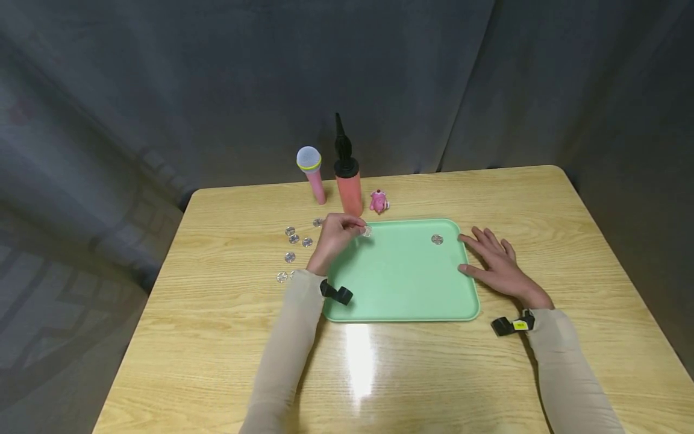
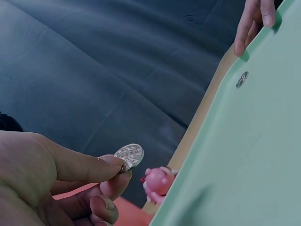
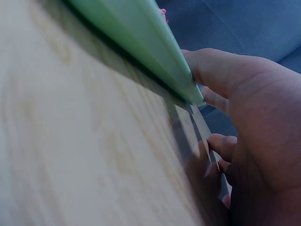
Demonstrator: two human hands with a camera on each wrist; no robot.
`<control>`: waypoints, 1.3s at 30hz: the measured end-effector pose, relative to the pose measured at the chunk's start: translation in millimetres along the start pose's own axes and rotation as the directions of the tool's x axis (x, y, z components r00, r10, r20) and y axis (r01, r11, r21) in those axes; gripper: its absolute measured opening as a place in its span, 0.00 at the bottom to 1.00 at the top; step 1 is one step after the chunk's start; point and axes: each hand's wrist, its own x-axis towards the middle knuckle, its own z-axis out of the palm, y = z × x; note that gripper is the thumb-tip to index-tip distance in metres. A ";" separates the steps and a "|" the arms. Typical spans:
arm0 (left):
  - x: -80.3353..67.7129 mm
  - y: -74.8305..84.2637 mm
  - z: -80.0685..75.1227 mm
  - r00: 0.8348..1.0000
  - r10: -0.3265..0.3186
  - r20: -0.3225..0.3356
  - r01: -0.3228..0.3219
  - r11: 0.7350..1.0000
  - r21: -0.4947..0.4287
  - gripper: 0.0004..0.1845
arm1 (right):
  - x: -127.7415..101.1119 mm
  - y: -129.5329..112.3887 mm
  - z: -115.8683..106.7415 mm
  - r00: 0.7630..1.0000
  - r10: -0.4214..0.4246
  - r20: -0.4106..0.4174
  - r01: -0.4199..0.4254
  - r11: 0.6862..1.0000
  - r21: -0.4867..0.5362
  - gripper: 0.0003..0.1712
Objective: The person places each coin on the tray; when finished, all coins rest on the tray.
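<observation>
Between thumb and fingertips, my left hand [image 1: 337, 236] pinches a silver coin [image 2: 130, 157]. It holds the coin above the far left corner of the green tray [image 1: 403, 277]. A second coin [image 1: 437, 239] lies flat in the tray, toward the far right corner. My right hand [image 1: 499, 265] is at the tray's right edge, its thumb and index fingertips touching the rim [image 3: 181, 61] and the other fingers loosely spread. Several more coins [image 1: 290, 257] lie on the table left of the tray, partly hidden by my left arm.
Behind the tray stand a pink toy microphone [image 1: 314, 175], a red pump with a black nozzle [image 1: 349, 190] and a small pink figurine [image 1: 379, 201]. The wooden table [image 1: 217, 313] ends at a dark curtain [image 1: 244, 90].
</observation>
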 end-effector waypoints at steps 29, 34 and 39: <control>20.1 -1.5 64.1 0.997 -0.049 0.059 0.048 0.999 0.020 0.06 | 0.5 2.6 0.5 1.000 -0.020 -0.013 0.021 1.000 0.008 0.42; 22.1 -1.1 75.7 0.998 -0.035 0.054 0.031 0.997 0.076 0.06 | 0.1 2.3 0.4 1.000 -0.017 -0.010 0.017 1.000 0.007 0.42; 24.8 1.7 87.5 0.999 -0.035 0.039 0.029 0.989 0.142 0.05 | -0.2 1.8 0.0 1.000 -0.021 -0.014 0.021 1.000 0.006 0.42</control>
